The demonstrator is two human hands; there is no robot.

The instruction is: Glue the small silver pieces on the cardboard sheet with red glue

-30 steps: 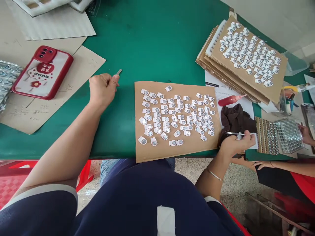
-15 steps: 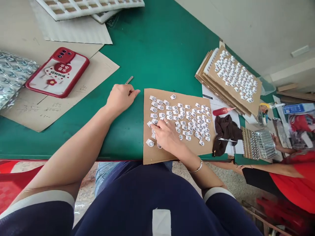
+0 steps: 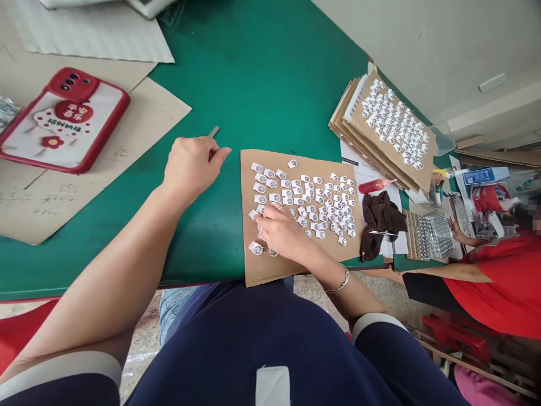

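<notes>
My left hand (image 3: 190, 169) rests on the green table with its fingers curled closed. A thin metal strip (image 3: 214, 131) pokes out past its knuckles; the rest of it is hidden by the hand. My right hand (image 3: 284, 232) is over the left part of a brown cardboard sheet (image 3: 291, 269), thumb and fingers pinched together at a small white tabbed piece (image 3: 260, 230). Many similar white pieces with dark round prints, such as one loose piece (image 3: 256, 248), lie in rough rows on the cardboard. My palm covers some of them.
A phone in a red-edged case (image 3: 70, 127) lies on cardboard at left. To the right are a red bottle with a pointed tip (image 3: 374, 186), brown cloth (image 3: 382, 217) and stacked cardboard sheets (image 3: 353, 121) bearing more pieces. Another person in a red top (image 3: 494, 282) works at far right.
The view has shifted slightly, so the phone sits further left. My right fingers have closed at a white piece near the cardboard's left side. My left hand stays closed on the table.
</notes>
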